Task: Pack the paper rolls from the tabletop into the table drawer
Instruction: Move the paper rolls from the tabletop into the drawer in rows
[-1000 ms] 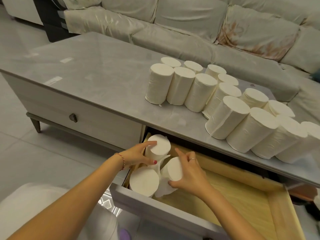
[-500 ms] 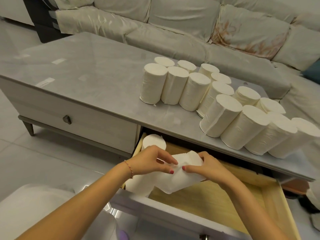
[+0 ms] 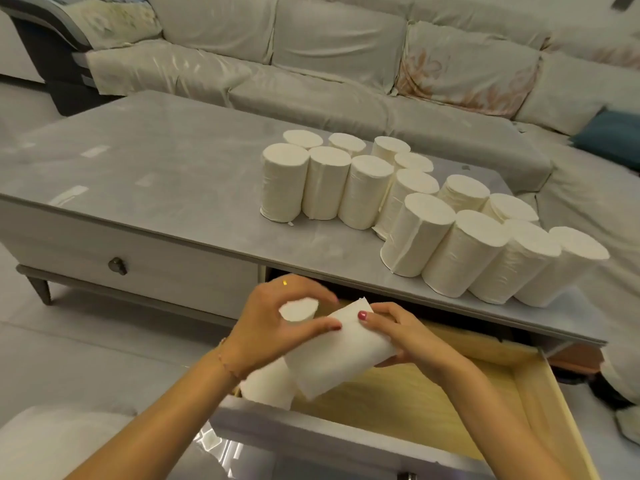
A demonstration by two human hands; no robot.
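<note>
Over the open drawer [image 3: 540,403], the left hand [image 3: 273,327] now pinches one end of a tilted paper roll [image 3: 339,351] and the right hand [image 3: 405,334] curls round its other end; half a second ago both plucked at loose wrapping. Left of the grip, two rolls stand in the drawer, partly hidden. Beyond it, upright rolls [image 3: 398,202] crowd the grey tabletop [image 3: 156,168] before a sofa [image 3: 311,64].
</note>
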